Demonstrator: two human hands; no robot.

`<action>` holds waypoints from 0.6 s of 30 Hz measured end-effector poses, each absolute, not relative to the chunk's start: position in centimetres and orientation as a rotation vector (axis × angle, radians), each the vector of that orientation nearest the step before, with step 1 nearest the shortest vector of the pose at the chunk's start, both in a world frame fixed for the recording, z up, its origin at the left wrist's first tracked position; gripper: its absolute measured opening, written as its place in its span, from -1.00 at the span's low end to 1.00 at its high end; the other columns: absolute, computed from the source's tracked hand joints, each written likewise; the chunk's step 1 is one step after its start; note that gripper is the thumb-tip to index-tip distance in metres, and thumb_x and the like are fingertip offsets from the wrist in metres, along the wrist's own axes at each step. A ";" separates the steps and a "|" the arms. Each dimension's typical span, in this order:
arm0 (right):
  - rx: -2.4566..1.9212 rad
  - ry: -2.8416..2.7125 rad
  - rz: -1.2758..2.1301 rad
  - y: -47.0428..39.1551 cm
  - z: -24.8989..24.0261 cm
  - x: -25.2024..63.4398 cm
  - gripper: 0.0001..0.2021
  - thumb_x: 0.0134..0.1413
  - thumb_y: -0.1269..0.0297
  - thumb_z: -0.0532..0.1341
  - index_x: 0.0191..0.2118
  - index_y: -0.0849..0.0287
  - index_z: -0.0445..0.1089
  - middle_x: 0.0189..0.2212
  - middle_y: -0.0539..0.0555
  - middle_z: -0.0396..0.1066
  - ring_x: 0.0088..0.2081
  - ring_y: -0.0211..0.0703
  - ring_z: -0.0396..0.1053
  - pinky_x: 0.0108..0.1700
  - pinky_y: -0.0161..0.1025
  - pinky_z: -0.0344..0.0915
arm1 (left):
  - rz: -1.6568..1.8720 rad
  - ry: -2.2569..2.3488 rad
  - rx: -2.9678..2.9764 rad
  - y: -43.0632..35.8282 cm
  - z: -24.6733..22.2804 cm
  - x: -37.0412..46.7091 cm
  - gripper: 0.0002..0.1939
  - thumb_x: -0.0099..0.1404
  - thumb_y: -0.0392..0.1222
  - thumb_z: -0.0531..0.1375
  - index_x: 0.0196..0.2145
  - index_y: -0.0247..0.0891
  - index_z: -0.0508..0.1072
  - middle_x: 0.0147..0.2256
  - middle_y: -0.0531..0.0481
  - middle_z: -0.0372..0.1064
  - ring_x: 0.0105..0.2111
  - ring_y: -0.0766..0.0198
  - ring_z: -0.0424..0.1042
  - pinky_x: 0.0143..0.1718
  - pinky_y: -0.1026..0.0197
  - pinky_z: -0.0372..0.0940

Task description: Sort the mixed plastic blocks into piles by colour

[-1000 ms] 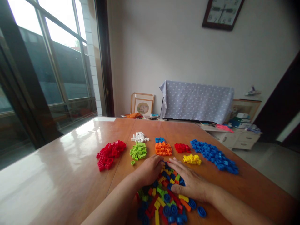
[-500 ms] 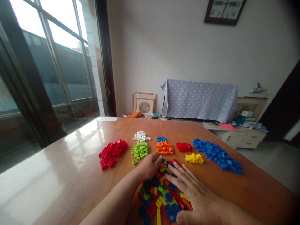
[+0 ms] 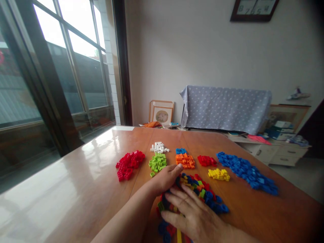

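Note:
Ahead of me, a mixed pile of toy building bricks point(image 3: 194, 184) in red, blue, yellow, green and orange lies on the table. My right hand point(image 3: 189, 211) rests flat over its near part, fingers spread and touching the bricks. Along the pile's left side stands my left hand point(image 3: 165, 177), turned on edge, its visible fingers stretched forward; some of them are hidden. Neither hand grips a brick. Just beyond my left hand lie lime green bricks point(image 3: 158, 162) and orange bricks point(image 3: 185, 161).
Sorted heaps stand across the wooden table point(image 3: 83, 189): red bricks point(image 3: 130, 164) at left, white bricks point(image 3: 159, 147), small blue bricks point(image 3: 180, 151), red bricks point(image 3: 207, 160), yellow bricks point(image 3: 219, 174) and a long blue heap point(image 3: 248, 172) at right.
My right hand has swept left over the pile, toward my left hand. Bricks on the pile's right side are now uncovered. The camera view has turned slightly left.

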State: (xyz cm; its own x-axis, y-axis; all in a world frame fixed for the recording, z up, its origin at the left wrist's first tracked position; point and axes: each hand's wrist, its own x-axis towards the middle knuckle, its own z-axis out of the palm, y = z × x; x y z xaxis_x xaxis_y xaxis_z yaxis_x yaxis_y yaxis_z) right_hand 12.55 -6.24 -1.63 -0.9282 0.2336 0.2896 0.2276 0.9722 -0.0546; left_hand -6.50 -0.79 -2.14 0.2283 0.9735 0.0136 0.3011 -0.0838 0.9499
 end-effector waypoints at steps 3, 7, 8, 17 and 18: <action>-0.235 -2.787 -0.165 -6.9 -3.0 10.3 -0.62 0.35 0.10 0.11 0.23 -0.14 0.32 0.19 0.07 0.40 0.22 0.05 0.29 0.32 0.12 0.13 | 0.943 1.145 1.394 -0.6 -2.4 -6.8 -0.23 0.32 0.43 -0.03 0.00 -0.35 0.50 0.01 -0.25 0.49 0.04 -0.01 0.44 0.13 0.00 0.28; -0.156 -2.776 -0.282 -6.9 -4.4 8.7 -0.68 0.39 0.11 0.06 0.17 -0.16 0.36 0.19 0.00 0.40 0.19 0.05 0.30 0.33 0.17 0.08 | 0.952 1.068 1.262 -0.2 -2.7 -7.2 -0.17 0.32 0.45 -0.06 0.03 -0.39 0.49 0.09 -0.31 0.44 0.11 -0.01 0.42 0.23 -0.02 0.20; -0.150 -2.780 -0.282 -6.8 -4.4 8.6 -0.68 0.38 0.07 0.06 0.16 -0.16 0.36 0.18 0.00 0.41 0.20 0.06 0.29 0.34 0.19 0.04 | 0.953 1.059 1.243 -0.1 -2.8 -7.2 -0.16 0.32 0.45 -0.06 0.04 -0.39 0.49 0.11 -0.32 0.43 0.13 -0.01 0.41 0.25 -0.02 0.18; -0.327 -2.946 -0.048 -6.1 -1.5 10.5 -0.56 0.30 -0.09 0.11 0.15 -0.03 0.41 0.26 0.08 0.33 0.31 0.09 0.17 0.41 0.13 -0.10 | 0.986 1.025 1.173 -0.5 -2.9 -6.6 -0.15 0.28 0.48 -0.02 0.04 -0.39 0.49 0.16 -0.32 0.38 0.20 -0.05 0.33 0.31 -0.03 0.11; -0.347 -2.950 0.005 -6.1 -1.3 10.7 -0.56 0.30 -0.08 0.12 0.17 -0.03 0.41 0.27 0.08 0.30 0.32 0.11 0.16 0.40 0.15 -0.10 | 0.990 1.020 1.164 -0.5 -2.9 -6.5 -0.14 0.28 0.48 -0.01 0.04 -0.40 0.49 0.17 -0.33 0.37 0.21 -0.04 0.33 0.31 -0.03 0.11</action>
State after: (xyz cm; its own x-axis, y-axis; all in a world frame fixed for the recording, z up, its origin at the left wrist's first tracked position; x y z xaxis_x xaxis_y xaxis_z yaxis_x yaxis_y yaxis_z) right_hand 10.69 -6.07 -1.29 -0.9582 0.2309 0.1690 0.2304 0.9728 -0.0231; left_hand -6.51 -0.54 -2.92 0.2440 0.9641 -0.1043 -0.0752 0.1261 0.9892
